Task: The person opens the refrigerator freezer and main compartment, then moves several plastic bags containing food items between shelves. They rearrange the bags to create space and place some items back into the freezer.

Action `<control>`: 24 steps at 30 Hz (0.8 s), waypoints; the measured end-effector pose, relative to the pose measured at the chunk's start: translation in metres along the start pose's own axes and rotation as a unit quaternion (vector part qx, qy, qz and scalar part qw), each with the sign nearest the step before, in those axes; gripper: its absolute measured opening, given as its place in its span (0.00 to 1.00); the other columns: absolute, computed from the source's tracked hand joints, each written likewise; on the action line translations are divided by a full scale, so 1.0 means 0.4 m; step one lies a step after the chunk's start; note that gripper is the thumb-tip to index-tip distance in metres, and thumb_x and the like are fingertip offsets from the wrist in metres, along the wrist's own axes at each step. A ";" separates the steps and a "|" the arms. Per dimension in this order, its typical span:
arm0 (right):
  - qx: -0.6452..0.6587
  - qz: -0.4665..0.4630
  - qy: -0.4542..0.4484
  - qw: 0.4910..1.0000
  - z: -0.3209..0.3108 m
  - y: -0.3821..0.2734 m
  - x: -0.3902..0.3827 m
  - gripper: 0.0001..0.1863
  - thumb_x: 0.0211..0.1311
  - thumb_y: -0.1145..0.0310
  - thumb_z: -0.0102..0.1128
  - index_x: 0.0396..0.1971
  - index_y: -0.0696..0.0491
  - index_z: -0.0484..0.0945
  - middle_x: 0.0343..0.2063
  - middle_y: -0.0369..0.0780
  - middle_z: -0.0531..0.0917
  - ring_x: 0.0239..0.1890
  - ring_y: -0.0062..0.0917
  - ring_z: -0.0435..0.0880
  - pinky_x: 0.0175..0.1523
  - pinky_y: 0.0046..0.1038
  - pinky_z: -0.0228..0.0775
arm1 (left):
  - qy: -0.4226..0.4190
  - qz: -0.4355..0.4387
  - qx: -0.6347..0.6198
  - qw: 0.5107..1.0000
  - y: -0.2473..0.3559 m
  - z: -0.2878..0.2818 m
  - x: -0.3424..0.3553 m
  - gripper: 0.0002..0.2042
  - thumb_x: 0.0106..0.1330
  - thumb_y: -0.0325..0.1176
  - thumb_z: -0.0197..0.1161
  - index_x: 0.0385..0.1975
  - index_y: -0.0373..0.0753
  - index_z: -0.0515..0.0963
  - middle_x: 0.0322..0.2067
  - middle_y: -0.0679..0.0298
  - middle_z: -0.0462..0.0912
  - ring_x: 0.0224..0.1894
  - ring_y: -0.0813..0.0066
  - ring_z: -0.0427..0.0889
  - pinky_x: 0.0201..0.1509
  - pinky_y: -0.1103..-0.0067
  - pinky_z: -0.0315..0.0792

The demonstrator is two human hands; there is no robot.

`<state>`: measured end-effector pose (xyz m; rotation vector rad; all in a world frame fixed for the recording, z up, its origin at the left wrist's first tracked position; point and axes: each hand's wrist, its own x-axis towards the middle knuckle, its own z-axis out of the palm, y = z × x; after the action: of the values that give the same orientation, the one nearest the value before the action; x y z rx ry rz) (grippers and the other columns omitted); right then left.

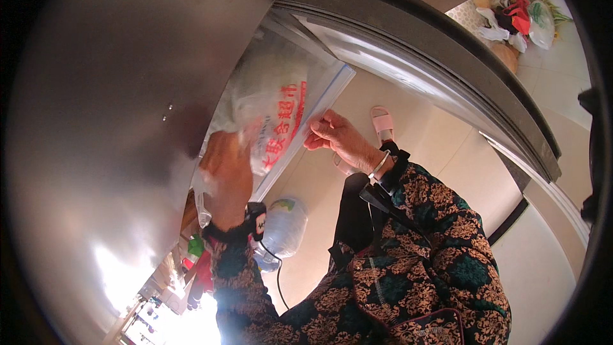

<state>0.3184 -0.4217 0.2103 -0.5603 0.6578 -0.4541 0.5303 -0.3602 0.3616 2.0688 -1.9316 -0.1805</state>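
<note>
At drawer front (319, 105), both hands grip white bag (268, 108), long axis upper-right: left hand (227, 176), right hand (335, 135).

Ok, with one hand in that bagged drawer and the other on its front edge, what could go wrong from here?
The left hand presses on a thin white plastic bag in the drawer; it might tear or snag if pulled. The right hand pinches the drawer's front lip, so fingers could get caught if it slides shut. A large water bottle stands on the floor below, a possible trip hazard.
</note>
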 end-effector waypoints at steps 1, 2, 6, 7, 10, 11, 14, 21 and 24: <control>0.003 -0.007 0.002 1.000 0.004 -0.002 -0.003 0.15 0.74 0.56 0.56 0.44 0.54 0.73 0.40 0.38 0.79 0.42 0.24 0.84 0.51 0.30 0.80 | 0.011 -0.012 -0.001 1.000 0.008 -0.029 -0.009 0.07 0.62 0.26 0.65 0.30 0.31 0.74 0.29 0.50 0.75 0.33 0.45 0.74 0.35 0.61 0.69; 0.014 -0.008 -0.006 1.000 0.006 -0.005 -0.006 0.14 0.74 0.57 0.56 0.44 0.54 0.73 0.41 0.37 0.79 0.43 0.24 0.83 0.52 0.29 0.79 | 0.038 -0.029 -0.021 0.999 0.023 -0.049 -0.019 0.08 0.64 0.29 0.64 0.30 0.31 0.75 0.24 0.50 0.73 0.28 0.44 0.74 0.32 0.61 0.67; -0.026 -0.010 0.008 1.000 0.006 -0.021 -0.021 0.11 0.75 0.59 0.54 0.44 0.51 0.74 0.42 0.34 0.79 0.47 0.20 0.81 0.55 0.28 0.75 | 0.029 -0.013 -0.035 0.999 0.107 -0.130 -0.101 0.11 0.62 0.34 0.67 0.28 0.32 0.77 0.24 0.49 0.77 0.26 0.47 0.77 0.32 0.64 0.69; -0.060 -0.011 0.018 0.998 0.002 -0.025 -0.024 0.10 0.75 0.59 0.54 0.45 0.50 0.74 0.42 0.33 0.79 0.48 0.19 0.80 0.55 0.27 0.74 | 0.032 -0.025 -0.030 0.999 0.125 -0.143 -0.123 0.11 0.60 0.34 0.68 0.28 0.32 0.78 0.25 0.49 0.79 0.25 0.48 0.77 0.30 0.64 0.70; -0.204 -0.082 0.013 0.975 0.001 -0.021 -0.027 0.09 0.76 0.60 0.54 0.46 0.49 0.73 0.43 0.32 0.78 0.50 0.17 0.78 0.56 0.25 0.72 | 0.040 -0.057 -0.039 0.997 0.165 -0.168 -0.199 0.10 0.58 0.33 0.69 0.27 0.32 0.79 0.26 0.49 0.81 0.24 0.50 0.78 0.29 0.65 0.70; -0.150 -0.070 0.000 0.986 0.001 -0.019 -0.026 0.09 0.76 0.60 0.53 0.47 0.48 0.73 0.43 0.31 0.78 0.50 0.17 0.77 0.57 0.25 0.71 | 0.042 -0.069 -0.056 0.995 0.176 -0.174 -0.226 0.10 0.57 0.33 0.70 0.28 0.32 0.79 0.26 0.49 0.81 0.24 0.50 0.79 0.29 0.65 0.70; 0.004 -0.015 0.012 1.000 0.001 -0.014 -0.020 0.09 0.75 0.61 0.54 0.47 0.48 0.71 0.44 0.33 0.79 0.50 0.18 0.78 0.57 0.27 0.72 | 0.053 -0.111 -0.120 0.985 0.206 -0.178 -0.301 0.10 0.56 0.33 0.70 0.28 0.32 0.79 0.26 0.50 0.81 0.24 0.50 0.79 0.29 0.65 0.71; 0.000 -0.042 -0.060 0.997 -0.041 -0.045 0.014 0.10 0.75 0.63 0.54 0.45 0.53 0.70 0.44 0.44 0.82 0.42 0.33 0.86 0.53 0.38 0.81 | 0.135 -0.221 -0.253 0.932 0.296 -0.146 -0.502 0.10 0.54 0.31 0.71 0.30 0.32 0.80 0.25 0.52 0.83 0.23 0.50 0.80 0.29 0.65 0.72; -0.023 -0.023 -0.056 0.998 -0.053 -0.037 0.014 0.11 0.74 0.62 0.54 0.47 0.54 0.71 0.44 0.45 0.83 0.44 0.33 0.86 0.55 0.38 0.81 | 0.179 -0.222 -0.224 0.932 0.303 -0.115 -0.565 0.10 0.54 0.31 0.71 0.32 0.33 0.80 0.24 0.53 0.81 0.23 0.50 0.79 0.28 0.65 0.71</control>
<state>0.3048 -0.4431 0.2033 -0.6410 0.5511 -0.4481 0.4094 -0.1360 0.4161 2.0116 -1.0726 -0.2876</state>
